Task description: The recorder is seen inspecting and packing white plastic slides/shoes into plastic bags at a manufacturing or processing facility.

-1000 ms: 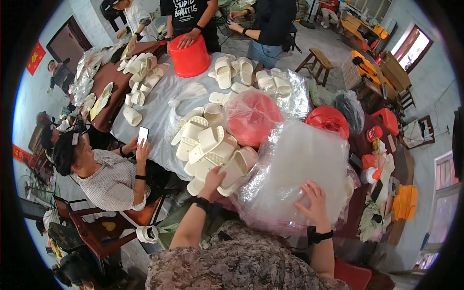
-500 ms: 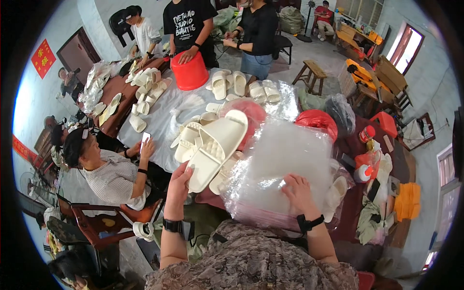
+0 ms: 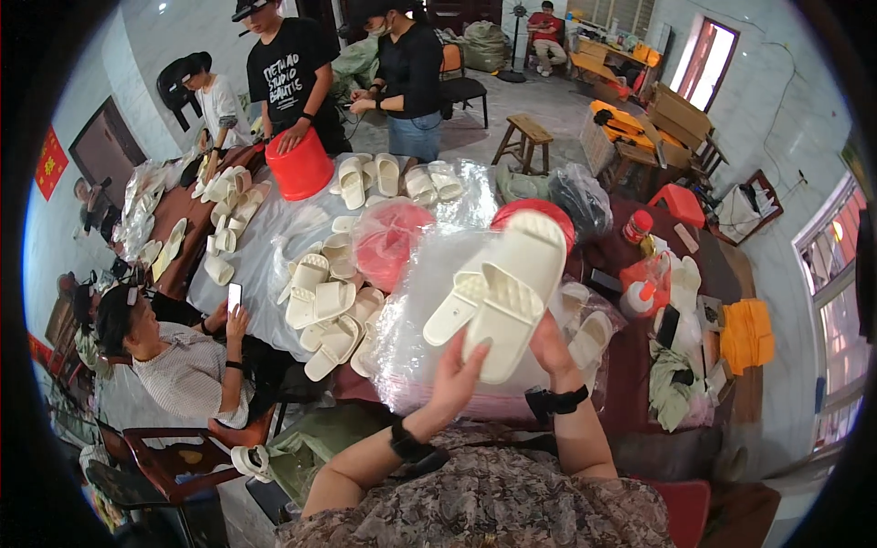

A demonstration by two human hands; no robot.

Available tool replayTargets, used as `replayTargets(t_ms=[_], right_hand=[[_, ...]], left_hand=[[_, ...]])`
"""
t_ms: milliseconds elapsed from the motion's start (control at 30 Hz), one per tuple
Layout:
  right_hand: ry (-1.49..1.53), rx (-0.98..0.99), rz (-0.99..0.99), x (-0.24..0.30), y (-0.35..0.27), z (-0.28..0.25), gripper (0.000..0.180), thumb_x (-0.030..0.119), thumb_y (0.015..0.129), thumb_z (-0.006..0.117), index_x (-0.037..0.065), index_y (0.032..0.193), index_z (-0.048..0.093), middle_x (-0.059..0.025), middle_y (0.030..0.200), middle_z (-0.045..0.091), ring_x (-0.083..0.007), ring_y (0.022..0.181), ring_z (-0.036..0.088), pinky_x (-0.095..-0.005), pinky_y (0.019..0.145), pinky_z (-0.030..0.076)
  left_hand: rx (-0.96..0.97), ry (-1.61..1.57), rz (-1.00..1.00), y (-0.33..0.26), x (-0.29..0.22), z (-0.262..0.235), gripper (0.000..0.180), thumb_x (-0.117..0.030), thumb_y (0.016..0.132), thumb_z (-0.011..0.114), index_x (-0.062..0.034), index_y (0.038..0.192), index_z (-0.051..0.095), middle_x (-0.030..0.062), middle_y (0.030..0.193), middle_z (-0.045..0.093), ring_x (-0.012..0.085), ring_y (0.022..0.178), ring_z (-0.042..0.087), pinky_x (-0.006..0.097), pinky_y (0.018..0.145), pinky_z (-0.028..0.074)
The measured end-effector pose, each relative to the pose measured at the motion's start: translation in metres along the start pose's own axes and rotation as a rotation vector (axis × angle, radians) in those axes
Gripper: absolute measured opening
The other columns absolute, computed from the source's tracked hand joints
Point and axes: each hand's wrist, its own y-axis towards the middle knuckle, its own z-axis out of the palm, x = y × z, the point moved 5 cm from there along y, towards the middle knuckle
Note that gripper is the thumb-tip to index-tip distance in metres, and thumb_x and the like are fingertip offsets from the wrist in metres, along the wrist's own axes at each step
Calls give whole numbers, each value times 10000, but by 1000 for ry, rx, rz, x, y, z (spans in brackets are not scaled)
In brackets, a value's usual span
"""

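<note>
A pair of cream slippers, one front slipper (image 3: pixel 523 274) overlapping a second slipper (image 3: pixel 454 309), is held up above the table. My left hand (image 3: pixel 457 376) grips them near their lower ends, its thumb lying on the front one. At the front slipper's right edge is my right hand (image 3: pixel 552 352); its fingers are hidden behind the sole, so I cannot tell whether it grips. Under the slippers lies a stack of clear plastic bags (image 3: pixel 411 365). Left of the stack, several loose cream slippers (image 3: pixel 333 301) are piled, with a red plastic-wrapped bundle (image 3: pixel 393 247) behind them.
Across the table a person steadies a red bucket (image 3: pixel 299 164). At the left someone sits with a phone (image 3: pixel 235 297). To the right stand a white bottle (image 3: pixel 639 297) and a red-lidded jar (image 3: pixel 637 226), with orange cloth (image 3: pixel 747 336) beyond. A wooden stool (image 3: pixel 523 139) stands behind the table.
My left hand has carried the slippers rightward, over the bag stack. My right hand, earlier on the bags, is now by the slippers' edge. The whole view has shifted.
</note>
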Motion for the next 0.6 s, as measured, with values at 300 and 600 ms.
replayTargets(t_ms=[300,600], right_hand=[[-99,-344,160,-2,-23,-43,512,70,855,708,8,1309,480,-80,1175,610,-160,1017,605,-302,861,506],[-524,-558,-92,-24,-31,-67,555,68,851,695,-38,1311,403,-127,1173,586,-190,1004,598,-314,840,506]], left_hand=[[16,1192,454,39,37,-42,497,-279,908,649,0,1301,526,227,1238,546,370,1152,491,457,989,411],[107,1411,238,73,42,-48,799,-469,671,826,35,1222,542,228,1133,559,413,1076,509,472,938,446]])
